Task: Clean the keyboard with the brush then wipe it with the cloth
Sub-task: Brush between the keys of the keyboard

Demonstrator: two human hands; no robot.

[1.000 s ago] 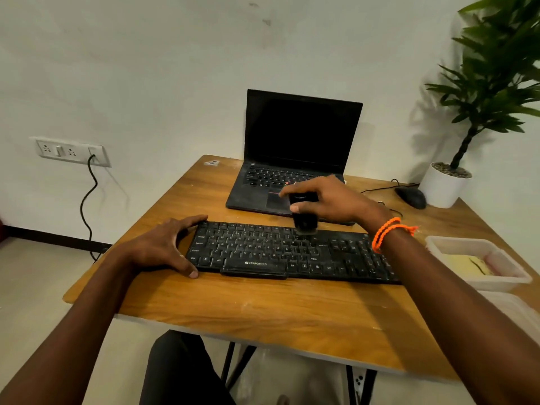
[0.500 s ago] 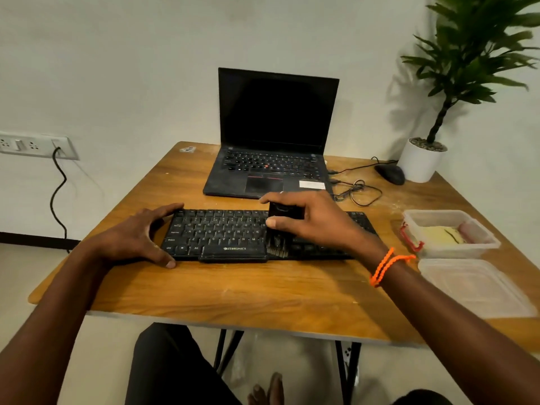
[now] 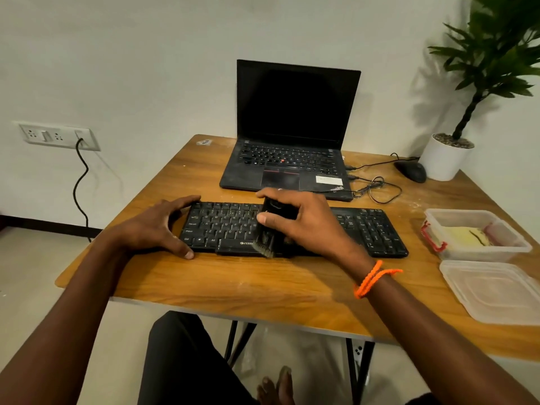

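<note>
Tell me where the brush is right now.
In the head view, the brush is gripped by the right hand on the keyboard, bristles near its front edge.

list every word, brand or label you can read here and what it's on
"ZEBR", cut off by the brush: front edge of the black keyboard.
"Ctrl", "Alt", "Shift", "Caps Lock": its left keys, faint.
White sticker on the laptop: too blurred to read.
Logo at the laptop's corner: unreadable.

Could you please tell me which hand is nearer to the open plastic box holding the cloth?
The right hand: it holds the brush mid-keyboard, with the box off to its right. The left hand holds the keyboard's far end.
</note>
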